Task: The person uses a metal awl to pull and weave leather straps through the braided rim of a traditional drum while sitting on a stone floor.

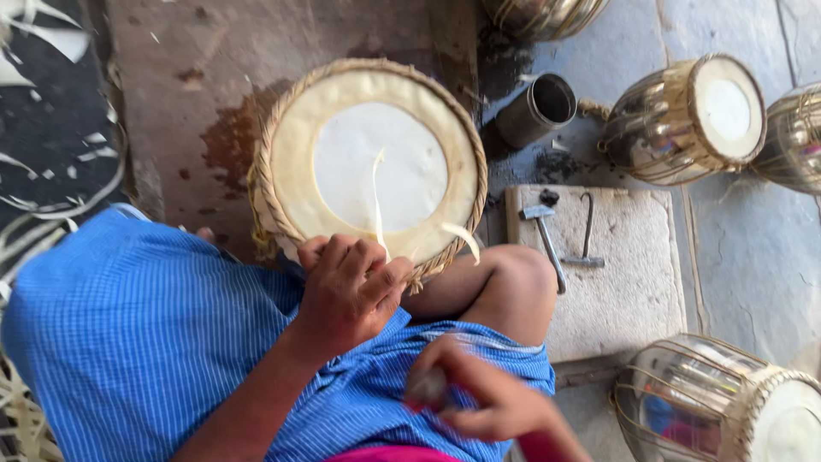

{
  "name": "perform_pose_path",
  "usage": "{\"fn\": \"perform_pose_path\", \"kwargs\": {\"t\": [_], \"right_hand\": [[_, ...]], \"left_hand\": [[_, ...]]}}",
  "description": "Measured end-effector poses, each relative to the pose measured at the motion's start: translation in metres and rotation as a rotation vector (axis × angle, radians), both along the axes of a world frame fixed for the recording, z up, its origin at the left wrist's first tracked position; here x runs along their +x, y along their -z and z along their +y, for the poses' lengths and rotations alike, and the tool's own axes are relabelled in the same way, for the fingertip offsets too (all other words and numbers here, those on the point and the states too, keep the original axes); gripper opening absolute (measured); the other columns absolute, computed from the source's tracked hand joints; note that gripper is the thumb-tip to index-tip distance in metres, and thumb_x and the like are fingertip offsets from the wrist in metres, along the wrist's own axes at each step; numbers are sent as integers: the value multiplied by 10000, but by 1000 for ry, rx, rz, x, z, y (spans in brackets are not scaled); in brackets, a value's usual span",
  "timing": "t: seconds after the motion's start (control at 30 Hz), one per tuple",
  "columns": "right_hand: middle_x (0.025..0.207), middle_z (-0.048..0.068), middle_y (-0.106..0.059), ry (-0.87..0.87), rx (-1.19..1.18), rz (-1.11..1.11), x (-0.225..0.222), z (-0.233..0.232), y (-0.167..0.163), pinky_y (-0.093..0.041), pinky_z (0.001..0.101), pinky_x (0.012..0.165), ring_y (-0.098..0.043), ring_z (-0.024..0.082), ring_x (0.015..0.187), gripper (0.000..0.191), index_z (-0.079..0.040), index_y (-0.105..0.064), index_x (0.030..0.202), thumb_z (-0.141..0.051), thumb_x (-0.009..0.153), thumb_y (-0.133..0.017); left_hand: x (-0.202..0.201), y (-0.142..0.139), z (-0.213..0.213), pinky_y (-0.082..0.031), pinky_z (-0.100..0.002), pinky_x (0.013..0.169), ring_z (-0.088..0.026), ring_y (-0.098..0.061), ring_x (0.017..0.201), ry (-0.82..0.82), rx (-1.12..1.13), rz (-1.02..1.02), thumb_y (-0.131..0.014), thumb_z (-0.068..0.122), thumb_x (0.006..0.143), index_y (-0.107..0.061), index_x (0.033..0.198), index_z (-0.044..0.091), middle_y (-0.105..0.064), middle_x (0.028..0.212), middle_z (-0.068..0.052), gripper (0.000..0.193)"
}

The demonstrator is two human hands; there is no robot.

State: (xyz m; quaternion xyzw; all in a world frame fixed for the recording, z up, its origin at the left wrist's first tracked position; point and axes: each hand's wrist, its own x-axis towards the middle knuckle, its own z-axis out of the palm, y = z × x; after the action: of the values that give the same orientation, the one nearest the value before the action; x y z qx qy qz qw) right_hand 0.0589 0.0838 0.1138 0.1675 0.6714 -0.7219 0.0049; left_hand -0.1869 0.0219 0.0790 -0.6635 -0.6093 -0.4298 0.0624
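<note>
Drum head [369, 162], pale skin laced in braided rim, propped against knee [511, 287]. Left hand [349, 289] closed, pinching thin hide strip [377, 204] at near rim. Right hand [479, 398] closed on small blurred object. Step judged: trimming skin; next move needs steady pull. Hammer [545, 235], hook [587, 229] on stone slab [629, 291].
</note>
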Motion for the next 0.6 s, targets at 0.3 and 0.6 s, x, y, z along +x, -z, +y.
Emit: {"fn": "perform_pose_path", "kwargs": {"t": [0.3, 0.6], "right_hand": [[842, 84, -549, 1135, 272, 930, -41, 20, -36, -469, 312, 564, -556, 163, 623, 248, -192, -444, 1311, -293, 1163, -615], [898, 105, -579, 1119, 365, 1011, -92, 23, -25, -519, 332, 566, -581, 155, 631, 361, -217, -417, 1371, -303, 1104, -644]], "left_hand": [[-1, -7, 0, -317, -449, 934, -214, -529, 982, 39, -106, -43, -785, 249, 865, -729, 1144, 157, -553, 994, -5, 299], [-4, 0, -2, -317, -451, 917, -226, -532, 987, 57, -118, -45, -779, 258, 873, -734, 1166, 114, -580, 1035, -19, 330]]}}
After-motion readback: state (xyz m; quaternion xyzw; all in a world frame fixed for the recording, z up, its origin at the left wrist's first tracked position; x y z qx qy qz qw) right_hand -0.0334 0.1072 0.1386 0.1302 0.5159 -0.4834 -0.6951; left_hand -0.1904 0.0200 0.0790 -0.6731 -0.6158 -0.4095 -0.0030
